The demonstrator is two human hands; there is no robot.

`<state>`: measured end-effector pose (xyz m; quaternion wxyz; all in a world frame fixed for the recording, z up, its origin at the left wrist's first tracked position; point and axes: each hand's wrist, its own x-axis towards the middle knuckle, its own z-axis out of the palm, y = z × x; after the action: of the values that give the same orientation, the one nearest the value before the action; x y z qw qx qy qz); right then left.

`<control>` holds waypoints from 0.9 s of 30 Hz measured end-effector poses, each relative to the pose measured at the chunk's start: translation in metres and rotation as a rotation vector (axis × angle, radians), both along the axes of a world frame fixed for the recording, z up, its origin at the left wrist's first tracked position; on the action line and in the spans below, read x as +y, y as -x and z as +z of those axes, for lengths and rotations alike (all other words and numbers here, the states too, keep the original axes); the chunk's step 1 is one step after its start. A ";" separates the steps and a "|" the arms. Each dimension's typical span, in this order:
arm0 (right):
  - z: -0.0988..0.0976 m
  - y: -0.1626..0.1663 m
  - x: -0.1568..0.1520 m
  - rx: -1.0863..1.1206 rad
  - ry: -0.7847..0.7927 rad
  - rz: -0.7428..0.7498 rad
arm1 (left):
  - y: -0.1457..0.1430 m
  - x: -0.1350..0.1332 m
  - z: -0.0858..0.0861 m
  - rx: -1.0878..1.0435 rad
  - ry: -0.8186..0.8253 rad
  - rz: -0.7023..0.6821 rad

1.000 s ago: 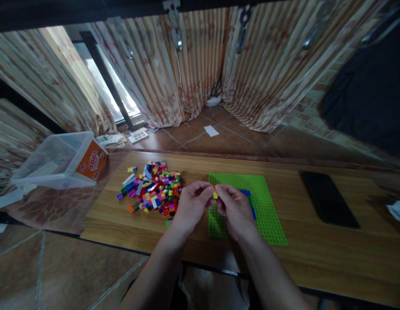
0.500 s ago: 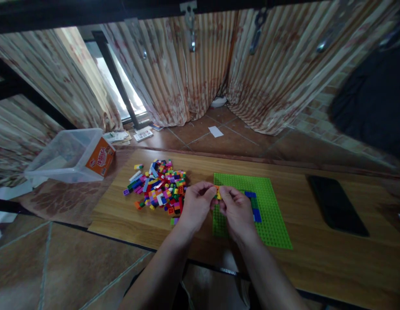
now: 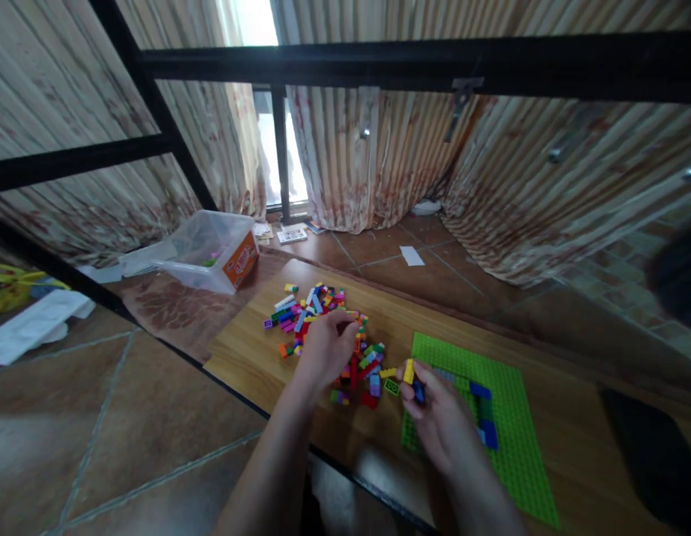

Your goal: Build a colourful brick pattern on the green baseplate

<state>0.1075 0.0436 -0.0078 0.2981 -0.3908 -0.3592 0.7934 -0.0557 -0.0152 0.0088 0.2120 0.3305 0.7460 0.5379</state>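
Observation:
My left hand (image 3: 326, 346) rests over a pile of small coloured bricks (image 3: 323, 327) on the wooden board, its fingers curled down into the pile; what they grip is hidden. My right hand (image 3: 443, 420) hovers at the left edge of a green baseplate (image 3: 507, 417) and pinches a small yellow and blue brick piece (image 3: 411, 376) between thumb and fingers. On the baseplate, just right of that hand, sit blue and green bricks (image 3: 484, 417).
A clear plastic box with an orange label (image 3: 211, 249) lies on a mat left of the wooden board (image 3: 250, 357). A dark flat object (image 3: 652, 461) lies at the far right. Black metal bars (image 3: 379, 67) cross overhead; curtains hang behind. Papers lie on the tiled floor.
My hands have parted: the left moved onto the brick pile, while the right keeps the small piece by the baseplate. The view swung left and tilted.

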 end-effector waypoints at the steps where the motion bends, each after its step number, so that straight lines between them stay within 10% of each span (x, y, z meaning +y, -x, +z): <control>1: 0.001 0.004 0.001 -0.044 -0.053 0.020 | 0.010 -0.005 0.001 0.066 0.062 0.032; 12: 0.009 0.086 0.025 -0.783 -1.238 0.374 | 0.034 -0.010 -0.007 0.323 0.339 0.098; 27: -0.001 0.057 0.040 -0.809 -1.277 0.271 | 0.049 -0.024 0.005 0.220 0.219 0.112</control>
<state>0.0502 0.0836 -0.0088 0.2116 -0.3552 -0.8736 0.2568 -0.1052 -0.0388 0.0133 0.1336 0.3204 0.8360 0.4250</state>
